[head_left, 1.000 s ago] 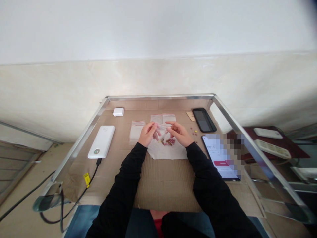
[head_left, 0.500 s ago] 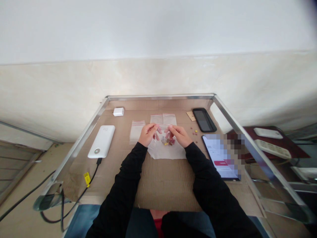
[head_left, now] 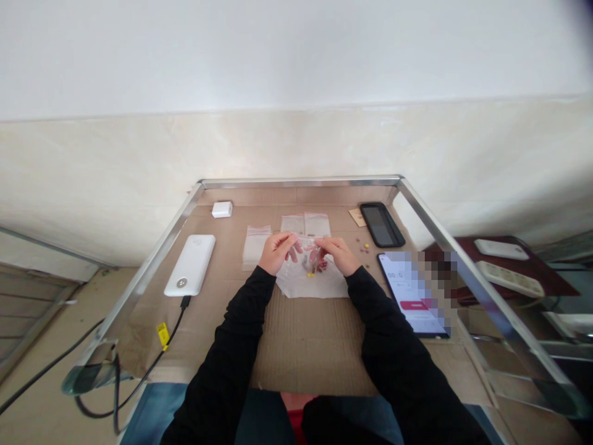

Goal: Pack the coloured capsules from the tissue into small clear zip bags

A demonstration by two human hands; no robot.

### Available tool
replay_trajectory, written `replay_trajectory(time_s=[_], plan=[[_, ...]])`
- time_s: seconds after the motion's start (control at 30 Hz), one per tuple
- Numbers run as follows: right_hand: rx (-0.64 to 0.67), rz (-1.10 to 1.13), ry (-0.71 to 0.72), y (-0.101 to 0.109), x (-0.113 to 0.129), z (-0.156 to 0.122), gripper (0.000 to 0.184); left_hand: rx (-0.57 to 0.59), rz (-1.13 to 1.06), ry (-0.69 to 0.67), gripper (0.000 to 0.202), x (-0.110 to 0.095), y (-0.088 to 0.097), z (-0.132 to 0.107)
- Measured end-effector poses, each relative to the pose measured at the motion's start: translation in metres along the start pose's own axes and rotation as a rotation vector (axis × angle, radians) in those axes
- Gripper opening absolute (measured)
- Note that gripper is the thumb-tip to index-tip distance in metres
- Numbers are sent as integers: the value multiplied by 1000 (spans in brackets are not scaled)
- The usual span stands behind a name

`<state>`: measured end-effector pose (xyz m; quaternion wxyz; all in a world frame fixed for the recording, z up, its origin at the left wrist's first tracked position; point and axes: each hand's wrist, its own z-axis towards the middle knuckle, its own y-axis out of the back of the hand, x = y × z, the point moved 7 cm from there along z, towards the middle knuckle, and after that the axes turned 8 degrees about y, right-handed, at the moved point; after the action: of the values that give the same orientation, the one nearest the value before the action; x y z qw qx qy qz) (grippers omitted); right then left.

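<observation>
At far left, a black cable (head_left: 46,364) runs across the floor (head_left: 55,321) and up to a white power bank (head_left: 189,265), which lies on the cardboard-covered tabletop (head_left: 315,346) inside a metal frame (head_left: 296,183). A yellow tag (head_left: 162,334) sits on the power bank's cable, and a small white charger (head_left: 222,209) lies near the far edge. Just right of these is a stack of small resealable bags (head_left: 256,246).

The left hand (head_left: 278,252) is narrowly closed, its fingers pinching one side of a clear bag (head_left: 303,252) at the middle of the tabletop. The right hand (head_left: 334,253) pinches the other side, so the bag hangs between the two hands. Reddish capsules (head_left: 317,263) and a yellow one show at the bag's lower part, though they are too small to tell exactly which lie inside. Under them is a white sheet (head_left: 306,285), with two more bags (head_left: 304,224) beyond it.

Further right, a few small pills (head_left: 365,246) lie between a black phone (head_left: 382,224) and a second phone (head_left: 402,290), which is partly pixelated. Beyond the frame, a white power strip (head_left: 509,278) and a white device (head_left: 500,248) rest on a dark red surface (head_left: 546,284).
</observation>
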<state>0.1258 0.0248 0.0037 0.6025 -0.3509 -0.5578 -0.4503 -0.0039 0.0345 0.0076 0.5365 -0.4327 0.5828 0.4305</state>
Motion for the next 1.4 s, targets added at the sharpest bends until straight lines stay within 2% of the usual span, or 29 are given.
replay_trajectory(time_s=[0.4, 0.63, 0.9, 1.0, 1.2, 1.4], plan=[[-32, -27, 36, -1, -2, 1, 38, 115, 15, 33, 37, 1, -14, -2], [10, -46, 49, -7, 4, 0, 35, 38, -20, 22, 34, -2, -12, -2], [-48, -134, 89, -8, 6, 0, 32, 10, -13, 2, 33, -4, -10, -3], [-59, -102, 95, -9, 7, 0, 31, 50, -33, 5, 33, -3, -13, -3], [30, -36, 65, -18, 1, -1, 31, 218, 20, 15, 35, 4, -25, -3], [70, 7, 85, -23, 4, -1, 32, 278, 40, -6, 34, 6, -26, -3]])
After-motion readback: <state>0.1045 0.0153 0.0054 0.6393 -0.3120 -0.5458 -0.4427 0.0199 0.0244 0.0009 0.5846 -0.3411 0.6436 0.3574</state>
